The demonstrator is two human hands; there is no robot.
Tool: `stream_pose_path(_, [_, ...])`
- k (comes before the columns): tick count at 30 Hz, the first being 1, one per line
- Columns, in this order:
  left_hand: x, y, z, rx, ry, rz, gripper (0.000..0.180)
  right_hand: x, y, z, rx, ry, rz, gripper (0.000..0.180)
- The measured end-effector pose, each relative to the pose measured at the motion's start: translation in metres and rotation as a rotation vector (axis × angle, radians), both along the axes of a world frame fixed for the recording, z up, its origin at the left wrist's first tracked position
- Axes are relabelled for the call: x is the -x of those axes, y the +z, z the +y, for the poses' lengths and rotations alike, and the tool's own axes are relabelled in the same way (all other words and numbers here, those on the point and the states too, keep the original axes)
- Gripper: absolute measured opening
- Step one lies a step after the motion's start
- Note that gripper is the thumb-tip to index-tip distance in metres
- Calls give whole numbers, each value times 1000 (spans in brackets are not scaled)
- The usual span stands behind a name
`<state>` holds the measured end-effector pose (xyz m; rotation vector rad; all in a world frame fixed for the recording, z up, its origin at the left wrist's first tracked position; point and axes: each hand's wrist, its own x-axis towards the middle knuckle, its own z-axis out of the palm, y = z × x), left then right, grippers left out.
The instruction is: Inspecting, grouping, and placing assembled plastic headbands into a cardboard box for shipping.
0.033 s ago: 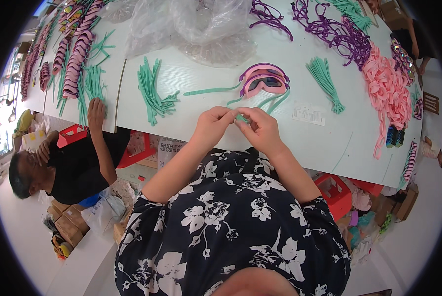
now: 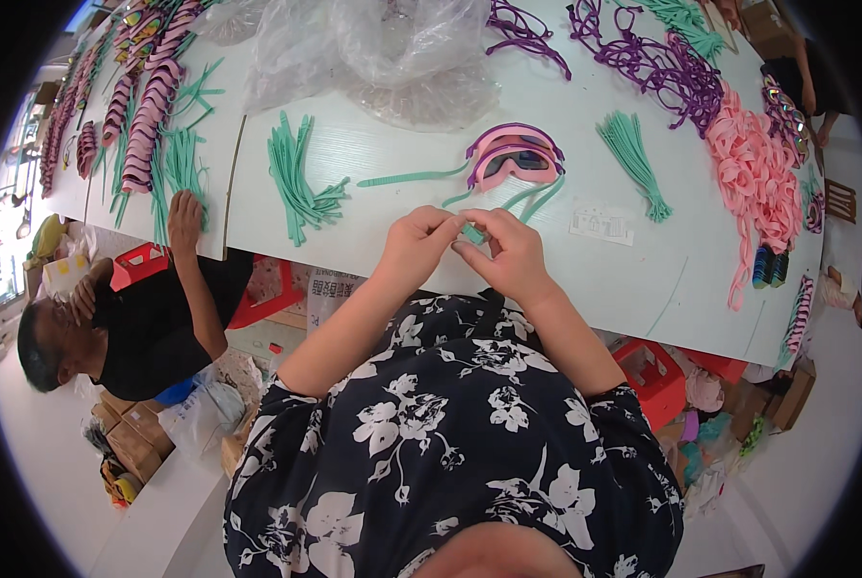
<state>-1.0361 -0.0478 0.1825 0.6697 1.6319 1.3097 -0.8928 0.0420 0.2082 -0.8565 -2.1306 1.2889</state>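
Close together at the table's near edge, my left hand [image 2: 417, 243] and my right hand [image 2: 510, 252] pinch the green strap [image 2: 473, 232] between their fingertips. A small green part of it shows there; its exact shape is too small to tell. Just beyond my fingers lies a pair of swim goggles [image 2: 514, 156] with a pink frame, purple trim and dark lenses. Green strap lengths run from both sides of the goggles, one stretching left across the table and others coming down toward my right hand.
Bundles of green straps lie left [image 2: 300, 178] and right [image 2: 635, 166] on the white table [image 2: 373, 236]. Farther off are clear plastic bags [image 2: 383, 58], purple frames [image 2: 653, 67] and a pink heap [image 2: 754, 178]. At left, a co-worker's hand [image 2: 186, 222] touches green straps near stacked goggles [image 2: 152, 125].
My right fingers have shifted slightly, so a bit more of the green part shows between my fingertips. The goggles lie in the same place.
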Motion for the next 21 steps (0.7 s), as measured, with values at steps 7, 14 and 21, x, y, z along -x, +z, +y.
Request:
stream_pose_path(7, [-17, 23, 8, -118, 59, 486, 15, 3, -7, 0, -139, -79, 70, 18])
stream_pose_path(14, [-31, 15, 15, 28, 323, -232, 23, 5, -14, -6, -88, -197, 148, 23])
stream_pose_path(21, [-29, 22, 24, -4, 320, -463, 21, 6, -18, -4, -59, -240, 130, 26])
